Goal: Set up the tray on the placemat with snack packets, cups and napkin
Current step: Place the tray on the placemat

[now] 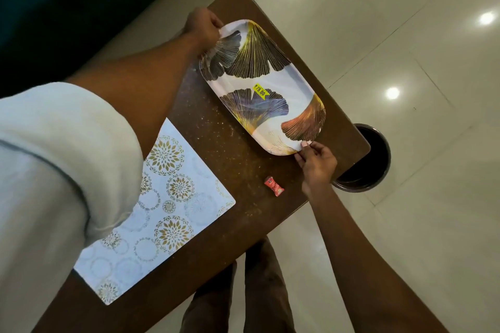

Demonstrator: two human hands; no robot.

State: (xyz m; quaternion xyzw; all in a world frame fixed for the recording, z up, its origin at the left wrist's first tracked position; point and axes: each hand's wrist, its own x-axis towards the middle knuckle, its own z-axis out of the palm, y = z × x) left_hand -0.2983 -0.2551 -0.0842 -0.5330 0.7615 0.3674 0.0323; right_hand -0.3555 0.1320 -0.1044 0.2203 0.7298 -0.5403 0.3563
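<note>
A long white tray [293, 81] with gold and dark leaf prints and a yellow price sticker lies on the brown table, at its far end. My left hand [203, 26] grips the tray's far rim. My right hand [316, 161] pinches its near rim. A white placemat [167, 197] with gold flower circles lies nearer to me on the table, partly hidden under my left sleeve. The tray is apart from the placemat. One small red snack packet [273, 186] lies on the table between them, just left of my right wrist.
The brown table [224, 130] is narrow, and its right edge runs close under the tray. A dark round bin [365, 157] stands on the glossy tile floor just past that edge. My legs show below the table's near edge.
</note>
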